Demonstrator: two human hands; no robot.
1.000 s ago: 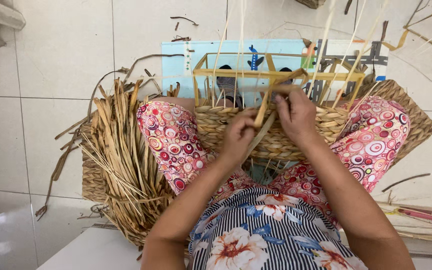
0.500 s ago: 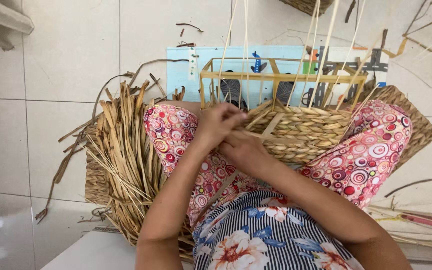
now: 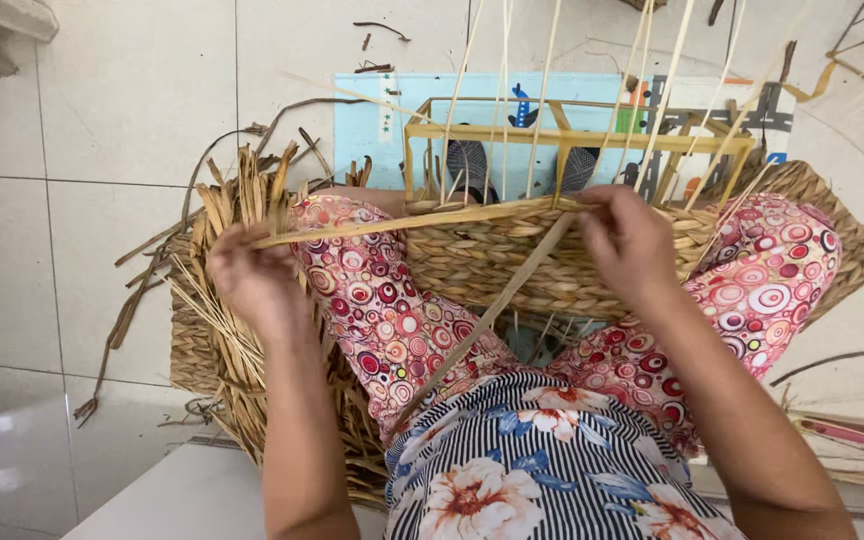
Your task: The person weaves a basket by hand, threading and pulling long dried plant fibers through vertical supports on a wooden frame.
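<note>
A half-woven straw basket (image 3: 512, 255) rests between my knees, built on a wooden frame (image 3: 572, 135) with thin upright stakes rising from it. My left hand (image 3: 252, 275) is out to the left, gripping the end of a long flat straw strand (image 3: 402, 222) pulled taut along the basket's top edge. My right hand (image 3: 627, 240) presses on the basket rim where that strand meets the weave. A second strand (image 3: 482, 320) hangs diagonally down toward my lap.
A pile of dried straw (image 3: 242, 350) lies on the tiled floor by my left leg. A light blue patterned mat (image 3: 382, 125) sits under the frame. Loose straw scraps litter the tiles, and more strands lie at the right (image 3: 842, 440).
My left hand has moved from the basket rim out to the left, drawing the strand tight. My right hand has shifted right onto the rim.
</note>
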